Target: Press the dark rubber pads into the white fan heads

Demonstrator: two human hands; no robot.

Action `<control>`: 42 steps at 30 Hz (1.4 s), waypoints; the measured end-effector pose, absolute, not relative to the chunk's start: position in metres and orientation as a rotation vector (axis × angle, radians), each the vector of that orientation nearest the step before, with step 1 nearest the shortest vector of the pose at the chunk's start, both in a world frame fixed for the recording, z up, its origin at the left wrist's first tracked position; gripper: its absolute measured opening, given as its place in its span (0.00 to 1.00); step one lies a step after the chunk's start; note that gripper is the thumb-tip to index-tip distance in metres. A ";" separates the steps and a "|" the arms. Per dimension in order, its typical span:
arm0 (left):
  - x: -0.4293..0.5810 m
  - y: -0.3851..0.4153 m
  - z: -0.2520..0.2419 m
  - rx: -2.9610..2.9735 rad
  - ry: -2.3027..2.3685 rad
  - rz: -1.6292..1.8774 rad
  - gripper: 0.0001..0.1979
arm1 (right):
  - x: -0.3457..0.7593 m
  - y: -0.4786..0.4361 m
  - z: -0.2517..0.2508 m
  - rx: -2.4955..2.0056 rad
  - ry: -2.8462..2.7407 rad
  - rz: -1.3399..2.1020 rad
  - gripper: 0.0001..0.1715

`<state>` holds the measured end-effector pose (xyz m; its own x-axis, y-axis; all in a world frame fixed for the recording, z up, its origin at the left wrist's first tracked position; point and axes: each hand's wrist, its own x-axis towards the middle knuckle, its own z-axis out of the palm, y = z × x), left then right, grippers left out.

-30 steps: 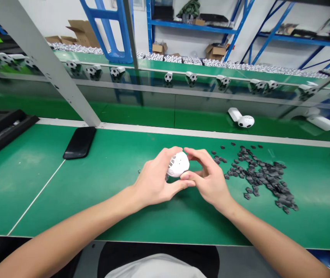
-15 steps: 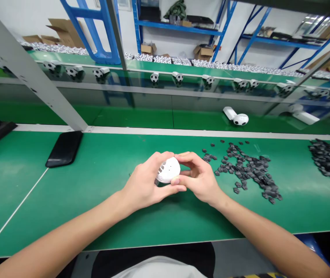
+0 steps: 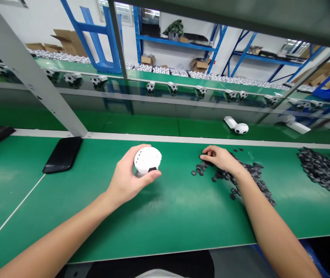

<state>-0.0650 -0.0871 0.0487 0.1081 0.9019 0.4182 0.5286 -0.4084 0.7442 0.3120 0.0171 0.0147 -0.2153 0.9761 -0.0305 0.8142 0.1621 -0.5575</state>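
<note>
My left hand point(image 3: 126, 177) is closed around a white ball-shaped shell point(image 3: 147, 160) with slots and one dark patch, held above the green table point(image 3: 159, 208). My right hand point(image 3: 221, 158) rests to the right on the near edge of a heap of small dark plastic pieces point(image 3: 251, 175). Its fingers are curled and pinched at the pieces; what they hold is too small to make out.
A black phone point(image 3: 63, 154) lies flat at the left. A second heap of dark pieces point(image 3: 321, 169) lies at the far right. A finished football-patterned ball with a white block point(image 3: 238, 126) lies on the belt behind. A grey slanted post point(image 3: 37, 77) rises at the back left.
My right hand has left the white shell and moved right onto the dark pieces. My left hand alone now holds the shell, turned so a dark patch shows.
</note>
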 end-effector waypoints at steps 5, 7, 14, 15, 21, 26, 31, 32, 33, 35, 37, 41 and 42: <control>-0.061 -0.087 0.032 2.200 1.061 1.098 0.39 | 0.306 0.017 0.012 -1.648 -2.082 0.825 0.19; -0.057 -0.086 0.027 2.240 1.012 1.014 0.38 | 0.303 0.015 0.014 -1.596 -2.048 0.811 0.16; -0.047 -0.092 0.021 1.998 1.232 0.706 0.38 | 0.267 -0.016 0.033 -1.330 -2.009 1.025 0.14; -0.045 -0.094 0.020 1.941 1.210 0.707 0.38 | 0.259 -0.022 0.035 -1.310 -2.007 1.085 0.15; -0.033 -0.096 0.013 1.799 1.178 0.900 0.34 | 0.216 -0.056 0.037 -1.041 -2.017 1.292 0.14; -0.032 -0.095 0.008 1.908 1.218 0.893 0.35 | 0.195 -0.073 0.033 -1.078 -2.070 1.169 0.14; -0.035 -0.098 0.015 1.979 1.289 0.786 0.43 | 0.186 -0.080 0.028 -1.132 -2.104 0.908 0.12; -0.035 -0.098 0.017 1.974 1.298 0.752 0.46 | 0.186 -0.081 0.027 -1.124 -2.116 0.876 0.11; -0.035 -0.099 0.019 1.963 1.303 0.726 0.48 | 0.185 -0.082 0.027 -1.118 -2.120 0.850 0.11; -0.034 -0.099 0.021 1.943 1.299 0.704 0.50 | 0.184 -0.084 0.026 -1.115 -2.105 0.795 0.12; -0.033 -0.098 0.020 1.929 1.302 0.723 0.49 | 0.183 -0.085 0.025 -1.113 -2.093 0.730 0.15; -0.033 -0.095 0.017 1.965 1.301 0.774 0.45 | 0.182 -0.083 0.019 -1.083 -2.134 0.608 0.20; -0.033 -0.095 0.017 1.974 1.303 0.780 0.44 | 0.182 -0.081 0.017 -1.069 -2.141 0.566 0.21</control>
